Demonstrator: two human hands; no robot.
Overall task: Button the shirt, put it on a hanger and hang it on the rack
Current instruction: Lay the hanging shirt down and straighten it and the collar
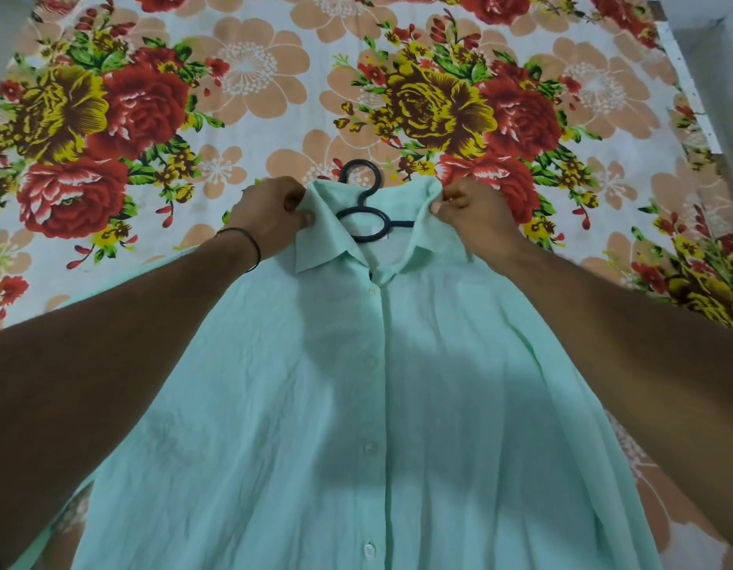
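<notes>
Floral bedsheet [249, 117] beneath everything. Mint shirt [315, 405] lying front-up on it, from centre to 6 o'clock, collar [328, 236] toward 12. Left hand [270, 211] pinching the collar's 9 o'clock side, right hand [467, 211] pinching its 3 o'clock side. Dark hanger [363, 203] inside the neck, hook toward 12. 4 buttons [371, 359] fastened down the front

A bed sheet [274, 129] fills nearly the whole view, spread flat. It is white, printed with large red and yellow roses, green leaves, and paler peach blossoms between them. At two o'clock a narrow white edge strip [690, 92] runs diagonally along the bed's side. Beyond it, at one o'clock, is a plain grey-white area [722, 55]; whether it is wall or floor cannot be told. The light is soft and even.
</notes>
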